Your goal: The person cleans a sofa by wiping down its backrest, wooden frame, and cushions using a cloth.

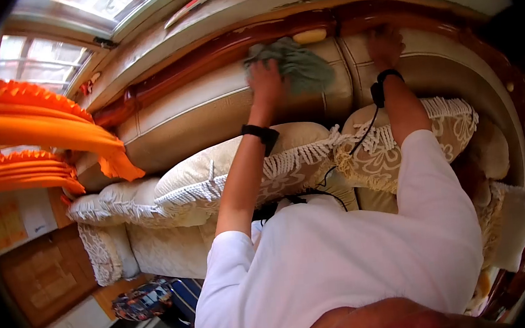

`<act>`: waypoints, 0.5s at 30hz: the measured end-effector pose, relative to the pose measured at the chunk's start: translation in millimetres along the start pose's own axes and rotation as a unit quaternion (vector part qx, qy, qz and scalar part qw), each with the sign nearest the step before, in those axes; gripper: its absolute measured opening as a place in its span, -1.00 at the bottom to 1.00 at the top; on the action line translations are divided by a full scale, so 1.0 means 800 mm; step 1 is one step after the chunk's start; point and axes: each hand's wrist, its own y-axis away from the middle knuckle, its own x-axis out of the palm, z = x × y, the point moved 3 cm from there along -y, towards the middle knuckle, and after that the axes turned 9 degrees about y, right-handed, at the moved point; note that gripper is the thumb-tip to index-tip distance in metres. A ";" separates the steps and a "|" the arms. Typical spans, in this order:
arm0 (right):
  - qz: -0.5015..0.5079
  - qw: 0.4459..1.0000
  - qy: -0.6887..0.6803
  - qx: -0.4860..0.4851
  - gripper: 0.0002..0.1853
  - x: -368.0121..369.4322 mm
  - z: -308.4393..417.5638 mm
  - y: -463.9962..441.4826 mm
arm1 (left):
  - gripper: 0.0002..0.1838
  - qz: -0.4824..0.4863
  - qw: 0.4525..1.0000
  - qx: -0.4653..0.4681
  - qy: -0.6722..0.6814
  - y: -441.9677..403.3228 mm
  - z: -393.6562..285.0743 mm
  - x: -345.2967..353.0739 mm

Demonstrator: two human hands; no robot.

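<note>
My left hand (267,81) presses on a grey-green cloth (297,66), its fingers bent over the left part of it. The cloth lies bunched against the top of the tan sofa backrest (187,105), just below the glossy reddish-brown wooden rail (220,49). The hand is slightly blurred. To the right, my right hand (385,48) rests on the top of the backrest by the rail, past a vertical seam, with its fingers apart and no object in it. Both wrists wear black bands. A small yellowish block-like object (310,36) sits on the rail beside the cloth.
Patterned cushions (238,169) with white fringe lean along the sofa below my arms. A thin black cable (365,132) hangs from my right wristband. Orange curtains (37,125) hang at left by the window. On the sill lies a white-and-red slim object (186,10).
</note>
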 end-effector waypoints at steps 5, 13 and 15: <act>-0.079 0.994 -0.067 -0.036 -0.30 0.020 -0.005 -0.005 | -0.16 -0.044 0.991 0.123 -0.022 -0.012 -0.104 0.034; -0.018 0.997 -0.066 -0.033 -0.26 0.014 -0.002 -0.004 | -0.20 -0.008 0.997 -0.013 -0.075 -0.003 0.000 -0.024; -0.062 0.996 -0.053 -0.036 -0.26 0.031 -0.003 -0.007 | -0.21 -0.011 0.991 -0.039 -0.125 0.003 0.040 -0.054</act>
